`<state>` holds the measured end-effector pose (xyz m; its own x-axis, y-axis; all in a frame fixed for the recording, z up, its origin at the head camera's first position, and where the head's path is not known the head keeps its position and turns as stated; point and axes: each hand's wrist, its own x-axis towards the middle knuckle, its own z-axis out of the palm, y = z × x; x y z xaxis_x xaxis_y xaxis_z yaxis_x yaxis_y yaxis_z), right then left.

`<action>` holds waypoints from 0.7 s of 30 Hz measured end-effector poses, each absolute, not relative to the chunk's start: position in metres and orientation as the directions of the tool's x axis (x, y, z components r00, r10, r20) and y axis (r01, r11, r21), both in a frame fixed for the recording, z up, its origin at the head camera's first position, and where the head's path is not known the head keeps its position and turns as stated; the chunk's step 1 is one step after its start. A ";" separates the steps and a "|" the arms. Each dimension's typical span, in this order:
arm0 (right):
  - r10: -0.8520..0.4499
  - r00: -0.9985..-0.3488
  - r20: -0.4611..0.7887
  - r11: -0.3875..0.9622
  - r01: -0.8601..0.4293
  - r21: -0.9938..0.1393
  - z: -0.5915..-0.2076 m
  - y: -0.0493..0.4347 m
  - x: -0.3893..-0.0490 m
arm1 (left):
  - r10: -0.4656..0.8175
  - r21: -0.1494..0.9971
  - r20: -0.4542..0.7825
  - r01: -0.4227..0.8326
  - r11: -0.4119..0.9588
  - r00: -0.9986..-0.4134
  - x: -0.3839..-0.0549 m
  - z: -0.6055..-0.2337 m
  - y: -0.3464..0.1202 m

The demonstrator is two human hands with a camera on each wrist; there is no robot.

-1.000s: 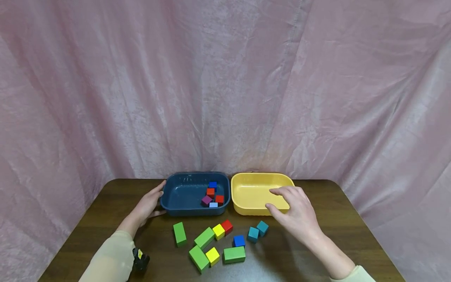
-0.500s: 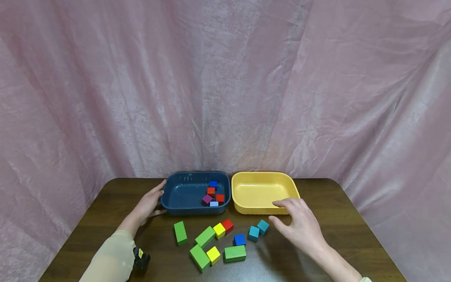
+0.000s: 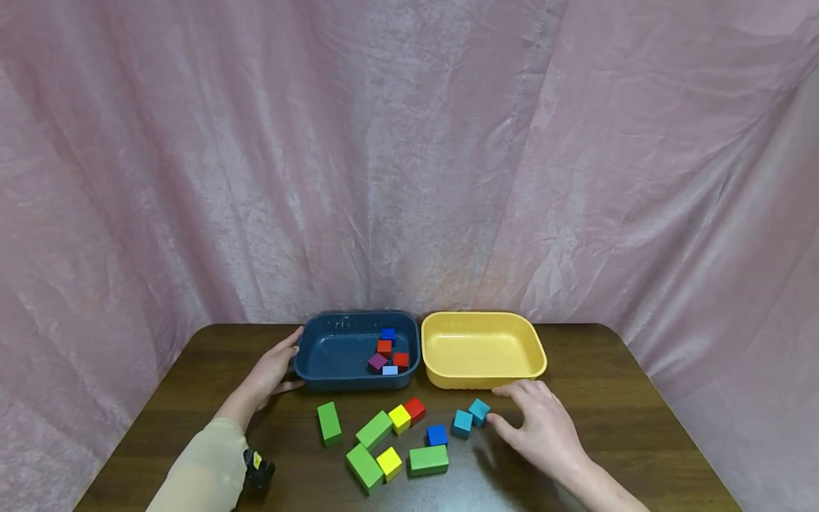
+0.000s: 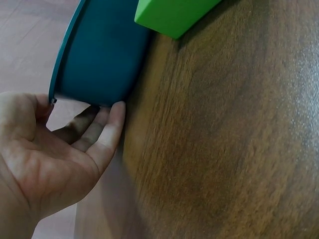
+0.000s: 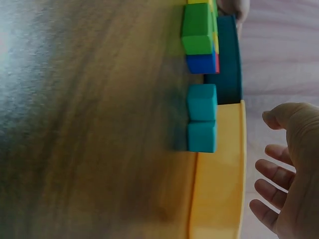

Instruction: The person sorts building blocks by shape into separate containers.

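My left hand rests its extended fingertips against the left wall of the dark blue bin; the left wrist view shows its fingers touching the wall low down, with the thumb by the rim. Inside that bin lie several small cubes, among them a purple cube and a red cube. My right hand hovers with parted fingers and nothing in them, just right of two teal cubes. Behind it stands the yellow bin, with no blocks showing inside.
Across the front of the brown table lie several green blocks, two yellow cubes, a red cube and a blue cube. A black object sits at the left wrist. Pink curtain hangs behind.
My right hand has come down and toward me, from over the yellow bin's front right corner to beside the teal cubes. The left hand stays at the blue bin.
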<state>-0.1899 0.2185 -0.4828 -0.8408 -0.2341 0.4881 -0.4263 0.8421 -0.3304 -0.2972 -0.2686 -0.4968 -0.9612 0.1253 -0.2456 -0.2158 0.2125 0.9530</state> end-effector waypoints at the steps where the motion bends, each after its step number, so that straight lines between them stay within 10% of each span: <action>1: -0.232 -0.848 0.476 0.845 -0.418 -0.333 -0.484 0.218 -0.190 | 0.125 0.954 -0.244 -0.214 0.211 -0.962 -0.297 -0.497 -0.269; 21: -0.184 -0.931 0.316 0.910 -0.283 -0.302 -0.505 0.207 -0.199 | 0.126 0.955 -0.244 -0.216 0.204 -0.961 -0.297 -0.495 -0.269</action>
